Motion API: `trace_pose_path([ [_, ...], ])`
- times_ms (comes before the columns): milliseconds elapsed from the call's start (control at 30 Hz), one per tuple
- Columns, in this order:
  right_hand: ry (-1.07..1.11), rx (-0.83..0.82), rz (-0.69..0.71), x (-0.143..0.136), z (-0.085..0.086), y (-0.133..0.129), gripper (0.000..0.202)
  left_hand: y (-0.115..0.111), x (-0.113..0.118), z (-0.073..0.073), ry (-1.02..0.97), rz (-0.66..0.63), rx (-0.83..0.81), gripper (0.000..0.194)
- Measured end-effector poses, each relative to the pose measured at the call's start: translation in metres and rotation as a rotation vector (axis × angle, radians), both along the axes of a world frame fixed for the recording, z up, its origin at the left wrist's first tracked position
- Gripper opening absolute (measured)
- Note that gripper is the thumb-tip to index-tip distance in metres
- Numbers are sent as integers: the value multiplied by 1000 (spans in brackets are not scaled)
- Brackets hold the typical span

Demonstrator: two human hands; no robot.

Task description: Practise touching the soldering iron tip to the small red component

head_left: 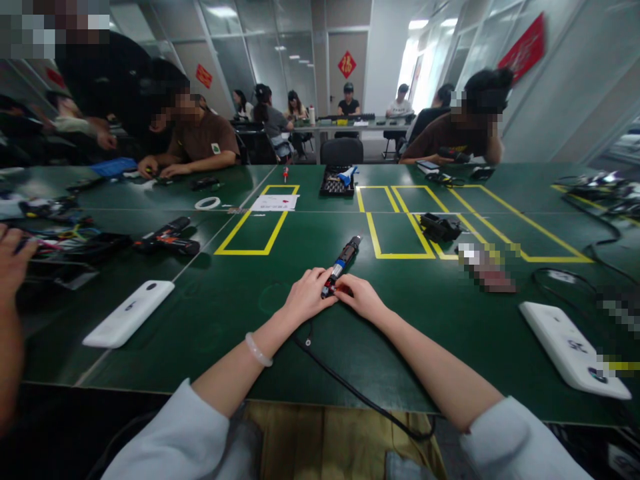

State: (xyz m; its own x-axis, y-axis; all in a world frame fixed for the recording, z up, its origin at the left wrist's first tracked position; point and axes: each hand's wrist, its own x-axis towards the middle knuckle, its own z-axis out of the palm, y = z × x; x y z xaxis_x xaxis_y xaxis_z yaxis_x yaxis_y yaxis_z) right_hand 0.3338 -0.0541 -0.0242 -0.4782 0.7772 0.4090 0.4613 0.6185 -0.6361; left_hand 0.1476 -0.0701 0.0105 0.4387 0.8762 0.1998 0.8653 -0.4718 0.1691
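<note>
Between my hands, on the green table (240, 293), lies a dark elongated tool (345, 257) with a silver and blue middle part, its tip pointing away and to the right. My left hand (311, 293) has its fingers closed round the near end of this tool. From the right, my right hand (361, 298) pinches at the same near end, where small red parts show between the fingers. What exactly the right fingertips hold is too small to make out. A black cable (350, 387) with a small metal ring runs from below my hands to the table's front edge.
White devices lie at the left (130, 313) and right (575, 350). Dark tools (170, 237) and a wire-filled tray are further left. A black clamp-like part (440, 228) lies right of centre, a bit box (337, 181) behind. A person's hand (15, 260) shows at far left.
</note>
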Motion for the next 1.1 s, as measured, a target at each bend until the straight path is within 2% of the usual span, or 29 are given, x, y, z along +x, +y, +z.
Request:
trace_pose_path([
  [300, 7, -23, 7, 4, 6, -7, 12, 2, 6, -4, 22, 65, 27, 63],
  [500, 6, -45, -4, 8, 5, -7, 14, 14, -11, -4, 45, 87, 32, 64],
  [667, -13, -51, -8, 10, 4, -6, 14, 33, -50, 0, 92, 218, 20, 63],
  [967, -62, -52, 7, 10, 5, -5, 12, 70, -152, -2, 143, 566, -68, 65],
  [1100, -74, -54, 10, 10, 5, -5, 11, 70, -173, 0, 133, 678, -27, 59],
])
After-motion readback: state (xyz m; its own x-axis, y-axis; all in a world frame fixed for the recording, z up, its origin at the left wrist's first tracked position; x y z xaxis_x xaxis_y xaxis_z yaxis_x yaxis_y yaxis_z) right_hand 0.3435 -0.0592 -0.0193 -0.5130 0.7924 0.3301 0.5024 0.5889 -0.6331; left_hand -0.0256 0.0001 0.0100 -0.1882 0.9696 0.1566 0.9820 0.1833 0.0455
